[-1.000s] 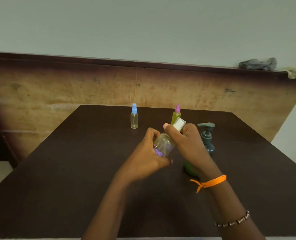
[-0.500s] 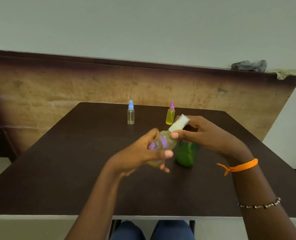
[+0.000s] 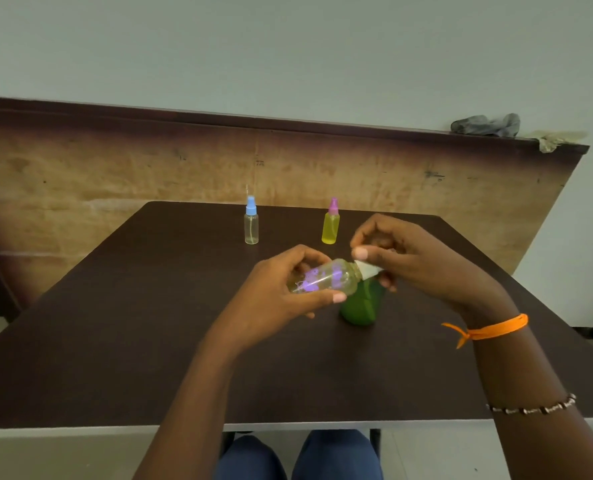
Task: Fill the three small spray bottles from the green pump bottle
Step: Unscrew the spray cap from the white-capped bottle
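My left hand [image 3: 281, 296] grips a clear spray bottle with purple print [image 3: 326, 277], tilted nearly flat above the dark table [image 3: 115, 323]. My right hand [image 3: 413, 261] pinches the bottle's white cap [image 3: 366, 270] at the neck. Behind and below the hands stands the green pump bottle [image 3: 361, 304]; its pump head is hidden by my right hand. Two small spray bottles stand upright at the far side: a clear one with a blue cap [image 3: 251, 221] and one full of yellow liquid with a pink cap [image 3: 330, 223].
A worn wooden panel [image 3: 149, 174] rises behind the table's far edge, with a grey cloth [image 3: 485, 124] on its top right. My knees [image 3: 302, 455] show under the table's near edge.
The held bottle has tipped from upright-slanted to almost horizontal, its cap pointing right. My right hand has shifted right with the cap. The view has tilted down, showing my knees.
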The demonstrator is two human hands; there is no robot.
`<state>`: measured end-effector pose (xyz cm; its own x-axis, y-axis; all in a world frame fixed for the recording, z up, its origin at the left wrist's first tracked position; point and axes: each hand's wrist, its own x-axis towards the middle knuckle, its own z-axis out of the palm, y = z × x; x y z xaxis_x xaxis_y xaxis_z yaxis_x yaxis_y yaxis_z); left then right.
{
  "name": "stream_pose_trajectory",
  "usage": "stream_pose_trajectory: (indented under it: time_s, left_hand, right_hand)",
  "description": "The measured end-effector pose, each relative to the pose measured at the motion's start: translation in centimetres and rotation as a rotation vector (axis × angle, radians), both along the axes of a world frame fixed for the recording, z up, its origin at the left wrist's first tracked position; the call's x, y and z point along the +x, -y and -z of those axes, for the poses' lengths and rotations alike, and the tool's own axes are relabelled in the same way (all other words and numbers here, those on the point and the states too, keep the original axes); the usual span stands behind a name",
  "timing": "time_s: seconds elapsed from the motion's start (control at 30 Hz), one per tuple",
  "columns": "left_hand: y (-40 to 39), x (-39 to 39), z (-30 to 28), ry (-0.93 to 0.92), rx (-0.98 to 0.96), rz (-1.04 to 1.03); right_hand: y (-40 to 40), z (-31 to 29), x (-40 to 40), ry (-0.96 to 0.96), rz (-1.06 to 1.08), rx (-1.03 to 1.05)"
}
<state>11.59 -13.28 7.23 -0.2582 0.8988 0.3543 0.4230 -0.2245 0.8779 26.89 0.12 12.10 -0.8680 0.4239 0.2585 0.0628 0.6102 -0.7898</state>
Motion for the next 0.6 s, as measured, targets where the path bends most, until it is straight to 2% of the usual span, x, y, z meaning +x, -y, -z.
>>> stream_pose_trajectory:
  time_s: [0.07,0.23,0.4,0.6]
  left_hand:
    - [-0.1,0.3,0.1,0.023,0.004,-0.007]
    - [-0.6,0.5,0.2,0.158,-0.007,0.041]
    - [-1.1,1.2,0.4,0.37,-0.017,0.16]
    - [-0.9,0.8,0.9,0.516,-0.159,0.291]
  right_hand:
    - [-0.1,0.0,0.3,0.072,0.037,0.002]
    - [-0.4,-0.6,1.2,-0.033,-0.03,0.021]
    - [-0.9,-1.3,2.0,-0.067,-0.096,0.089]
    - [-1.2,-1.6,2.5,-0.056,-0.133,0.161]
